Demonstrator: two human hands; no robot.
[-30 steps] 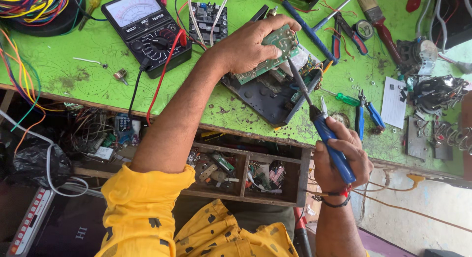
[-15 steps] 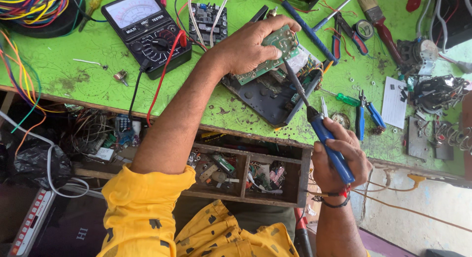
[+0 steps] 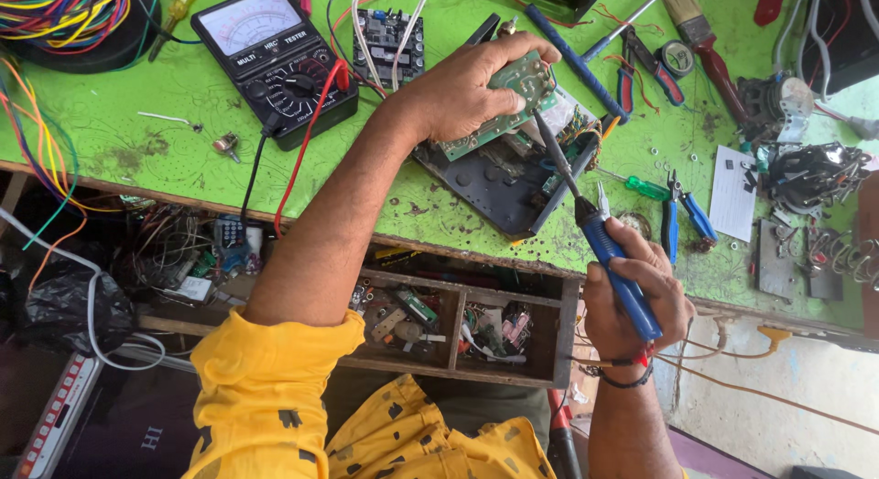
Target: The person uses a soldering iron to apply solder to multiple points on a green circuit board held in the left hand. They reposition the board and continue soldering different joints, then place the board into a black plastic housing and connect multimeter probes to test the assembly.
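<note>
Green circuit board [image 3: 502,103] sits tilted over a black open device chassis [image 3: 513,181] near the middle of the scratched bright green workbench top [image 3: 119,122], pinched by the left hand [image 3: 467,90], fingers curled over its top edge, thumb underneath. Versus the earlier frames the board and left hand sit in much the same place; the blue-handled soldering iron [image 3: 604,236] tip reads a touch closer to the board's lower right corner, so the work at that joint looks ongoing, not finished. Right hand [image 3: 632,300] is wrapped in a closed fist around the iron's handle, off the front edge of the bench.

Room: the bench front edge runs just below the chassis, which slightly overhangs it; a wooden parts drawer [image 3: 458,328] stands open beneath. Left of the board, a black analog multimeter [image 3: 275,58] with red and black leads is near. Right side is crowded: a green-handled screwdriver [image 3: 645,188], blue-handled pliers [image 3: 682,218] and a paintbrush [image 3: 700,30]. Open surface lies mostly at far left.
</note>
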